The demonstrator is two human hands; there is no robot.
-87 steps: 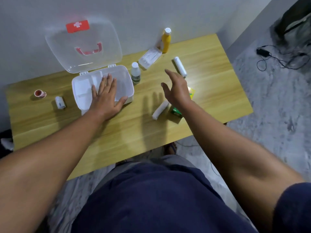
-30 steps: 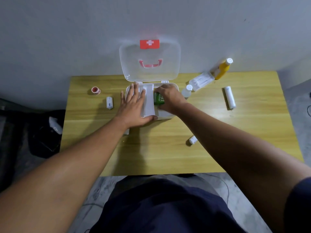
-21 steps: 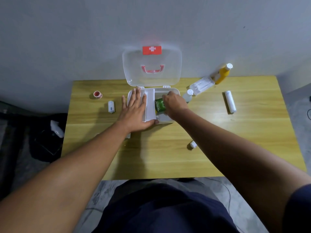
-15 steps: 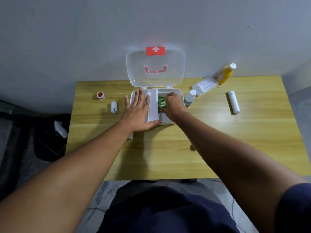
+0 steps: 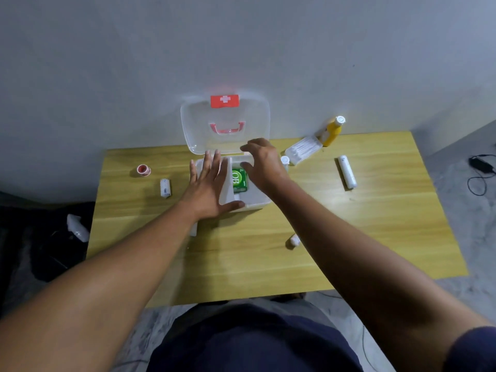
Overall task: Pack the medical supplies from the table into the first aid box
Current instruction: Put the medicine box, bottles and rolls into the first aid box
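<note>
The white first aid box [image 5: 258,204] stands open at the back of the wooden table [image 5: 349,237], its clear lid [image 5: 193,124] leaning on the wall. A green packet [image 5: 239,180] lies inside the box. My left hand [image 5: 208,187] lies flat, fingers spread, on the box's left part. My right hand [image 5: 264,163] hovers over the right side, fingers apart, holding nothing. Loose on the table: a red tape roll [image 5: 143,170], a small white roll [image 5: 165,187], a white bottle [image 5: 285,160], a swab packet [image 5: 303,150], a yellow bottle [image 5: 332,131], a long white roll [image 5: 347,175], and a white roll [image 5: 294,240] partly hidden by my right forearm.
The table stands against a grey wall. A dark bag [image 5: 53,245] with a white object lies on the floor at the left. Black cables [image 5: 480,170] lie on the floor at the right. My lap fills the bottom of the view.
My right hand carried the green packet into the box, let it go and lifted off it. My left hand stayed flat on the box.
</note>
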